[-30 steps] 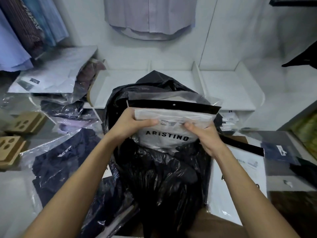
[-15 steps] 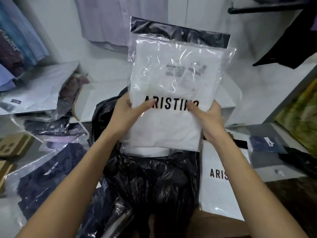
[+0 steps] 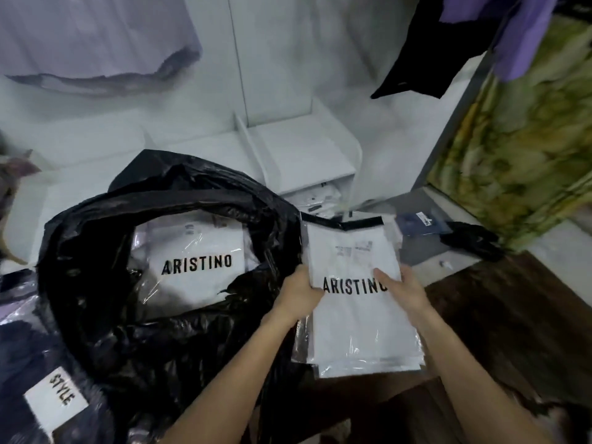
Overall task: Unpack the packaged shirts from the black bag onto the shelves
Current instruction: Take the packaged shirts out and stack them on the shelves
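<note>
At the bottom of the frame our two forearms reach up over a dark brown wooden surface (image 3: 499, 315) that fills the lower right. Our left hand (image 3: 299, 294) grips the left edge of a white packaged shirt (image 3: 358, 318), thumb on top and fingers curled underneath. Our right hand (image 3: 403, 290) holds the right edge, thumb laid across the front near the last letters of the printing; its other fingers are hidden behind the packet. The clear wrapping reads "ARISTINO" in black capitals, with small labels near the top too blurred to read. This packet lies at centre right on top of at least one more white packet whose edges show beneath it.

At lower left a dark garment in plastic (image 3: 28, 363) carries a white tag reading "STYLE".

Just left of our hands the black bag (image 3: 128, 315) stands open, its crumpled rim touching the held packet. Inside it sits another white packaged shirt (image 3: 195, 270), also printed "ARISTINO".

Beyond, at centre, white shelves (image 3: 301, 152) with upright dividers run across the frame; a lower compartment holds more wrapped white items (image 3: 320, 200). At right of centre lie a dark blue packet (image 3: 419, 224) and something black (image 3: 471, 238).

At upper left a pale lilac shirt (image 3: 96, 36) hangs against the white wall. At upper right hang a black garment (image 3: 426, 52) and a purple one (image 3: 519, 30), and a green-yellow patterned panel (image 3: 519, 149) fills the right edge.
</note>
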Demonstrator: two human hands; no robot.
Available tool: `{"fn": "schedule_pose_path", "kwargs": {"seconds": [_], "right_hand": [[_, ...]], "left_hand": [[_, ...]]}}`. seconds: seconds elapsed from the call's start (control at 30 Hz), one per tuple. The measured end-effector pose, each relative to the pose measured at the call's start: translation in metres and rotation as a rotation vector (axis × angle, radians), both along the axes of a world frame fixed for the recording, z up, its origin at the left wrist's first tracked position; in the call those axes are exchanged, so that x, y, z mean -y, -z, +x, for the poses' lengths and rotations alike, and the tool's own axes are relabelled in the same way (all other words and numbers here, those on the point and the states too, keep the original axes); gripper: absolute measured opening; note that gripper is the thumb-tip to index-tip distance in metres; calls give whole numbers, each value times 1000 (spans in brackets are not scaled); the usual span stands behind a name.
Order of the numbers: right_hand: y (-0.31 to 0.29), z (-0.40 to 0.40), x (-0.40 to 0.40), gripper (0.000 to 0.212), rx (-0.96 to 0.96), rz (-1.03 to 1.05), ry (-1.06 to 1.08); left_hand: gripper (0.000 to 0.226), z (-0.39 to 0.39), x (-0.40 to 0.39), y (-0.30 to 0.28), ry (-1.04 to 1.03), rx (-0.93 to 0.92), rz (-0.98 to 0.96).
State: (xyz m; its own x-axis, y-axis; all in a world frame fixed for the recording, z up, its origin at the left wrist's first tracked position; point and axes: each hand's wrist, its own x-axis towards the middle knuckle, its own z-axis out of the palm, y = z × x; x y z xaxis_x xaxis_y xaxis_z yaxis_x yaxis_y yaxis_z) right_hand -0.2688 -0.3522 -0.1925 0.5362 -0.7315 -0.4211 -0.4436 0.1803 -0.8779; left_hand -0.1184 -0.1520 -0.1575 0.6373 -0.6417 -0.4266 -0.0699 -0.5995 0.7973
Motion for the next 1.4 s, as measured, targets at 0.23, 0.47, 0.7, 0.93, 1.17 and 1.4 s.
{"fn": "schedule_pose_path", "kwargs": {"seconds": [0.23, 0.47, 0.7, 0.93, 1.17, 1.4], "right_hand": [[22, -21, 6, 64, -167, -140, 90], [17, -10, -3, 73, -322, -240, 87], [-30, 39, -43, 52, -80, -595, -24], [-95, 156, -151, 25, 327, -551, -612], [-36, 271, -184, 40, -224, -190, -642], [-17, 284, -203, 54, -88, 155, -408]], "left_hand": [[60, -5, 11, 35, 119, 34, 236], [91, -5, 7, 20, 167, 117, 292], [24, 26, -44, -67, -39, 254, -73], [27, 116, -151, -105, -303, 336, 9], [54, 190, -170, -169, -166, 463, 74], [53, 211, -170, -188, -68, 456, 155]]}}
